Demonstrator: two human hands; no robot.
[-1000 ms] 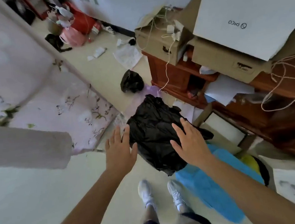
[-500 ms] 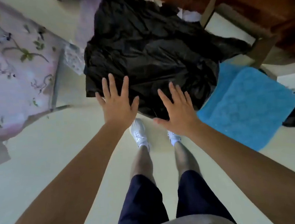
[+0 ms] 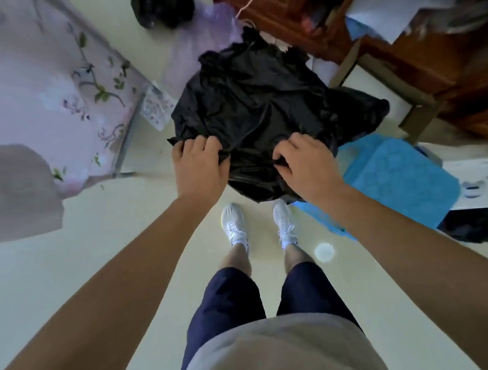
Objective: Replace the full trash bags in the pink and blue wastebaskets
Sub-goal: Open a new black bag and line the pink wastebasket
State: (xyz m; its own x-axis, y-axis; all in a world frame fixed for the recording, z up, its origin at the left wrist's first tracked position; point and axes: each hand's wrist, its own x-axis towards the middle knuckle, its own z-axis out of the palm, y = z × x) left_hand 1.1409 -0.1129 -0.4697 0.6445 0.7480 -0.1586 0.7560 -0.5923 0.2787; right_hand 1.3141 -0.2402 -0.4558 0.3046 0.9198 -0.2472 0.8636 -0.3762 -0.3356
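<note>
A large crumpled black trash bag (image 3: 256,102) lies spread over something on the floor just ahead of my feet; whatever is beneath it is hidden. My left hand (image 3: 199,166) grips the bag's near edge on the left, fingers curled into the plastic. My right hand (image 3: 305,161) pinches a fold of the same edge on the right. A smaller tied black trash bag (image 3: 163,5) sits on the floor at the top. No pink or blue wastebasket can be made out.
A bed with floral pink sheets (image 3: 40,93) fills the left. A wooden desk (image 3: 402,55) with papers stands at the right. A blue mat (image 3: 394,179) lies beside the bag, and a dark object (image 3: 476,225) sits at its right end. My feet stand on pale floor.
Both hands were open and reaching toward the black bag; now their fingers have curled and taken hold of its near edge. The view has tilted down onto the bag.
</note>
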